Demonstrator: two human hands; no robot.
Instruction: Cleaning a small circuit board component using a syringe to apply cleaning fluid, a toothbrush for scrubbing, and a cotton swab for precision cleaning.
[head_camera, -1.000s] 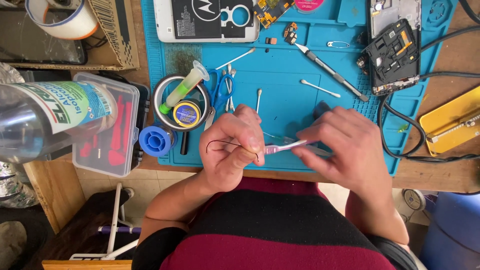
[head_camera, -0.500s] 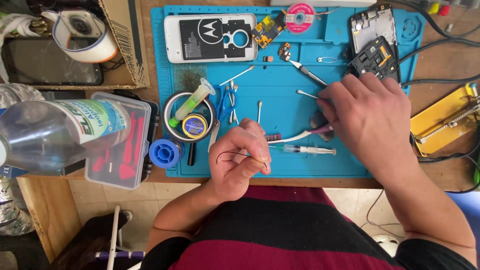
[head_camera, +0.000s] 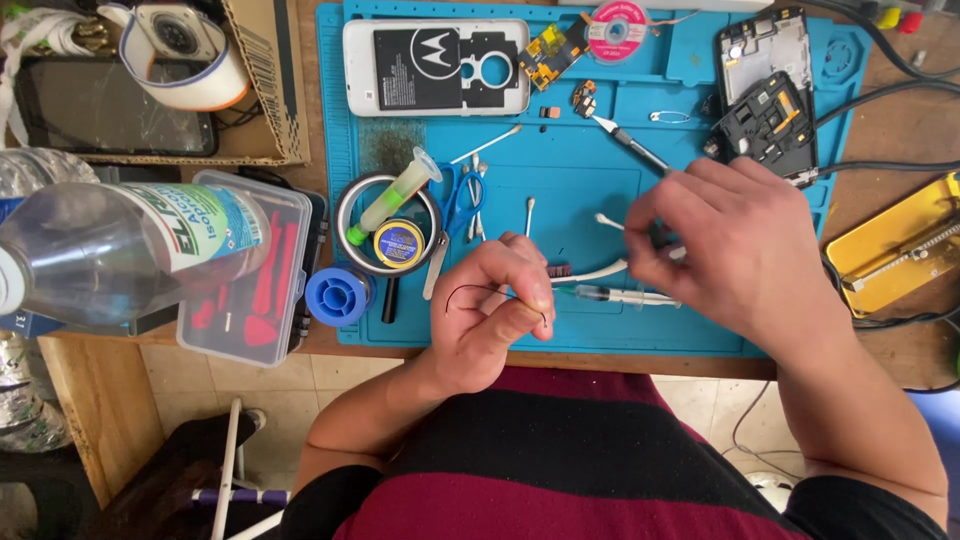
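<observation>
My left hand (head_camera: 495, 310) is closed near the front edge of the blue work mat (head_camera: 590, 200), pinching a thin dark wire loop (head_camera: 470, 292) between thumb and fingers. My right hand (head_camera: 730, 250) hovers over the mat's right half with curled fingers. Its fingertips close on the handle end of a white brush (head_camera: 595, 271), whose bristle head lies on the mat beside my left hand. A clear syringe (head_camera: 620, 295) lies just in front of the brush. A slim craft knife (head_camera: 630, 145) lies just beyond my right fingers.
On the mat: a white phone back (head_camera: 435, 65), phone frame parts (head_camera: 770, 110), a solder wick spool (head_camera: 617, 30), cotton swabs (head_camera: 485, 145), a tape ring with a flux tin (head_camera: 397, 243). A clear liquid bottle (head_camera: 110, 250), red-tool box (head_camera: 260, 280) and blue spool (head_camera: 338, 296) stand left; a yellow tool (head_camera: 900, 250) right.
My right hand carried the brush away from my left hand and down onto the mat, then drew slightly back. My left hand kept the wire loop and stayed near the front edge.
</observation>
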